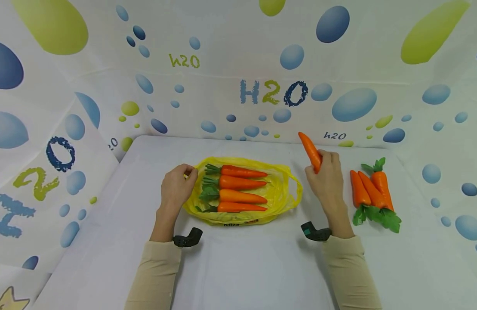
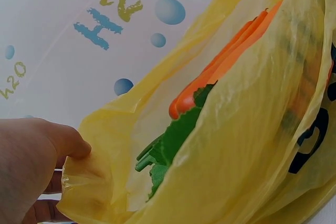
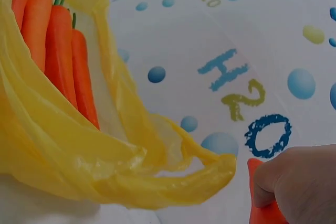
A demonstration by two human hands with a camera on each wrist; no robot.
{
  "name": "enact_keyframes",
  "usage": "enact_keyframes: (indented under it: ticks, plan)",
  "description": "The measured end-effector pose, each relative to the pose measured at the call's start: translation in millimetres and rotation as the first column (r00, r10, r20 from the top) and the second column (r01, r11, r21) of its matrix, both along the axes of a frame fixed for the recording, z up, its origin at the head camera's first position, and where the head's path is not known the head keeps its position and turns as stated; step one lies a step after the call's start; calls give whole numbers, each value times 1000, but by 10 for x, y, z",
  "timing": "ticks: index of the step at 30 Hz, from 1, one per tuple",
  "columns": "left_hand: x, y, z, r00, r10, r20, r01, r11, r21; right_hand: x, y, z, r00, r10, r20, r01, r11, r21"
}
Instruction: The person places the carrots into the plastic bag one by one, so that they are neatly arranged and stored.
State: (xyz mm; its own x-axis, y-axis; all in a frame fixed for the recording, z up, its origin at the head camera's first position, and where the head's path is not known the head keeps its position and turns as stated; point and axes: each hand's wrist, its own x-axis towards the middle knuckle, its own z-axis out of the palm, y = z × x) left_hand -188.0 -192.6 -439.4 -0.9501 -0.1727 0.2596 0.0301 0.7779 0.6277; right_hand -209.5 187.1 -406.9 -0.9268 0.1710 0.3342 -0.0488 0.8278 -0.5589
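Note:
A yellow plastic bag (image 1: 278,198) lies spread on the table, with several orange carrots (image 1: 242,196) side by side inside, their green tops toward the left. My left hand (image 1: 175,185) pinches the bag's left edge between thumb and fingers; in the left wrist view the yellow film (image 2: 97,182) is caught at the fingertips. Right of the bag, my right hand (image 1: 326,176) grips a single carrot (image 1: 309,148), raised above the table with its end pointing up and left. That held carrot (image 3: 254,174) is partly covered by the hand in the right wrist view.
On the right of the table lie 3 more carrots (image 1: 371,189) close together, two with leaves toward me and one with leaves away. The bag's handle loop (image 1: 299,189) reaches toward the right hand. A patterned cloth (image 1: 223,77) stands behind the white table (image 1: 257,267).

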Motion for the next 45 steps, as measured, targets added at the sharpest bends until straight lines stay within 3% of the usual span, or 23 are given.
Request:
enact_keyframes:
  ticks: [18,27,45]
  plan:
    - [7,8,-3,1000,-4,-4,4,1000,3,101,-203,48,983,121,-141,-120,993,14]
    - [12,9,5,1000,-6,1,6,1000,4,173,-352,80,948,224,-226,-226,974,17]
    - [15,17,5,1000,-11,-10,11,1000,-1,263,-660,19,886,382,-262,-388,921,31]
